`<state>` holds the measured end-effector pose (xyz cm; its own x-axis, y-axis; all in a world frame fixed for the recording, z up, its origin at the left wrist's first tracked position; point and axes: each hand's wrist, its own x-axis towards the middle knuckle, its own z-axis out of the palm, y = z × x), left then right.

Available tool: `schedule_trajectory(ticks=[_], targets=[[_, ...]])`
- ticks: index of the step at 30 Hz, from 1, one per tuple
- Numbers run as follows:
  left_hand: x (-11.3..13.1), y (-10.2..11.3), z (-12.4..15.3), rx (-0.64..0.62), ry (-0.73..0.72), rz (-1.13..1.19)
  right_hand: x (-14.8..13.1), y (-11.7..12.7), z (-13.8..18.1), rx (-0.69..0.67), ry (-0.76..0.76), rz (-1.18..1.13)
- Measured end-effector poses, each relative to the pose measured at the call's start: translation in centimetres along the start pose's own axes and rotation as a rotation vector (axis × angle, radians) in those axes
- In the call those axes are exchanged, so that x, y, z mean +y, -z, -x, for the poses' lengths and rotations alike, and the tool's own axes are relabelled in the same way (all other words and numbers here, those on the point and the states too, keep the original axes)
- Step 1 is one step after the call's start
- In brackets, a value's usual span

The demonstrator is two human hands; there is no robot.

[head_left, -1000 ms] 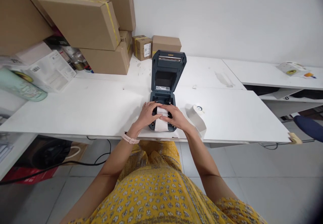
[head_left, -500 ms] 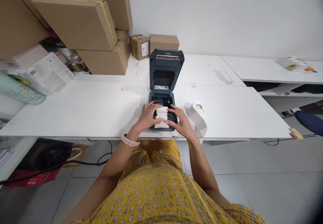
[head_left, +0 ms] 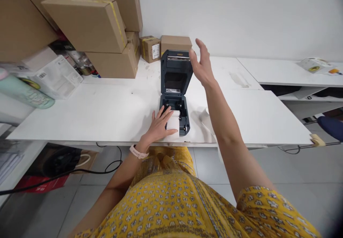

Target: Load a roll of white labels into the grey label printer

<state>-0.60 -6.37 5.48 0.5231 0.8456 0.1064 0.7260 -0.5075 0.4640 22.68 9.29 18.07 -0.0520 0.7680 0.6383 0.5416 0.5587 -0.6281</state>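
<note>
A dark label printer (head_left: 187, 105) stands on the table with its lid (head_left: 175, 74) tipped up and back. White label paper (head_left: 173, 124) lies in its base and runs over the front edge. My left hand (head_left: 158, 124) rests on the paper's left side, fingers spread and thumb across the paper. My right hand (head_left: 202, 66) is raised at the lid's upper right edge, fingers apart and nothing in them. Whether it touches the lid, I cannot tell. A loose roll of white paper strip (head_left: 204, 115) lies right of the printer, partly behind my right forearm.
Cardboard boxes (head_left: 88, 25) are stacked at the back left, with smaller cartons (head_left: 175, 43) behind the printer. A green bottle (head_left: 29, 91) lies at the left. The white table (head_left: 112, 116) ends just in front of me. A small white box (head_left: 314, 65) sits far right.
My right hand has let go of the paper and moved up to the lid's right edge. My left hand stays on the paper, which now lies flatter over the front edge.
</note>
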Motion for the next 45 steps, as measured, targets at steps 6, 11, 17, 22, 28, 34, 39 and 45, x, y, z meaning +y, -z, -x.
schedule_trajectory(ticks=[6,11,17,22,28,34,39,45], targets=[[1.7,-2.9,5.2,0.182,-0.151,-0.086,-1.9,-1.3,0.1,-0.013,-0.072,-0.051],[3.2,-4.2,8.6,0.465,-0.290,-0.062,-5.7,-0.3,10.1,0.091,0.007,-0.039],[3.8,-2.4,9.7,0.753,-0.269,0.107,-5.8,-2.7,22.4,0.061,-0.077,-0.055],[2.4,-1.7,5.6,0.768,0.246,0.439,-4.7,-4.9,26.0,0.182,-0.492,-0.229],[0.7,-2.7,1.9,0.361,0.459,1.141,-3.7,-5.8,26.4,0.098,-0.802,-0.654],[0.3,-2.5,1.4,0.407,0.425,1.052,-4.3,-6.3,26.4,0.203,-0.722,-0.584],[2.3,-2.7,4.6,0.538,0.500,1.023,-3.9,-6.3,26.5,0.180,-0.734,-0.577],[5.5,-4.5,9.0,0.341,0.612,1.095,-3.5,-6.2,26.7,0.122,-0.693,-0.465]])
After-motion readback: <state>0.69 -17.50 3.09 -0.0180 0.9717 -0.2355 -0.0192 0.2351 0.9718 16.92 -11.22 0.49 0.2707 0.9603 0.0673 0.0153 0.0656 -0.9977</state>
